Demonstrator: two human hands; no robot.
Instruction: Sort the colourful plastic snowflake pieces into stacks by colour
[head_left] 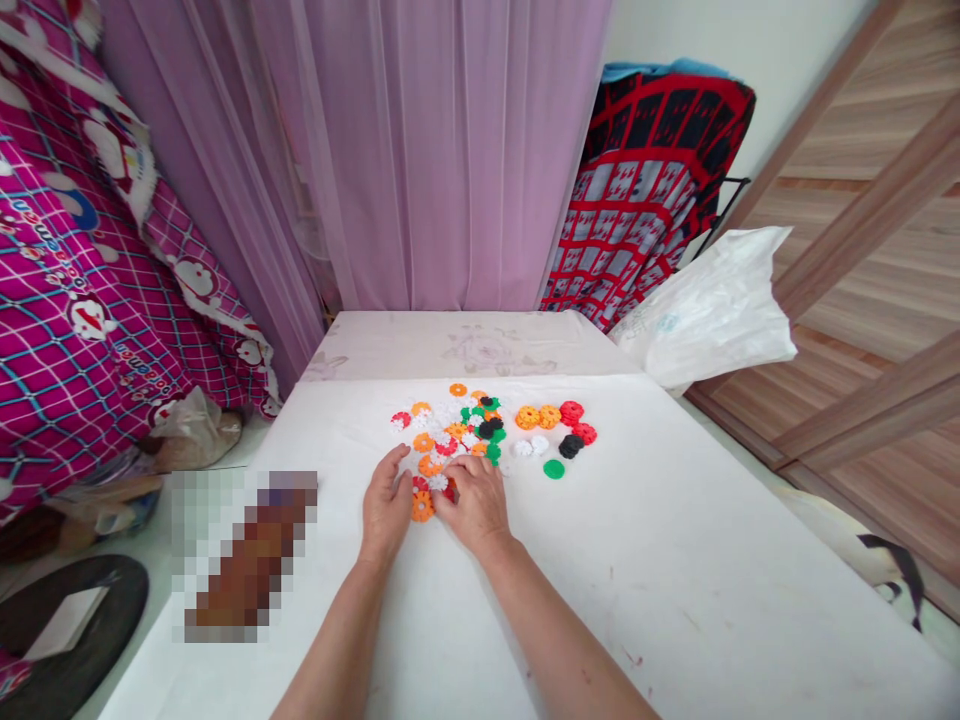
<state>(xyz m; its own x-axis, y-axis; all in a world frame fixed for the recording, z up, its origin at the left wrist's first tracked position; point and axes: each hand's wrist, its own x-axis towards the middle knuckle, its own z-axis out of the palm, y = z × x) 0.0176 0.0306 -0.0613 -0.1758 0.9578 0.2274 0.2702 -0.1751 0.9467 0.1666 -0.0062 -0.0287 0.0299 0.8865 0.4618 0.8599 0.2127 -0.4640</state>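
Loose plastic discs with notched rims, in orange, red, white, green and black, lie in a mixed heap (457, 430) on the white-covered table. My left hand (387, 508) rests at the heap's near left side, fingers curved and apart, with nothing seen in it. Between my hands lies an orange disc (423, 506), with red and white discs just beyond it. My right hand (477, 500) is bent over the near right side of the heap, its fingers curled down at a red disc (450, 490); the fingertips are partly hidden.
Right of the heap stand small groups by colour: orange discs (538, 417), red (572, 413), white (531, 447), black (571, 446) and green (554, 469). A white plastic bag (712, 305) is at the table's far right corner. A pixelated patch (251, 560) covers the left edge.
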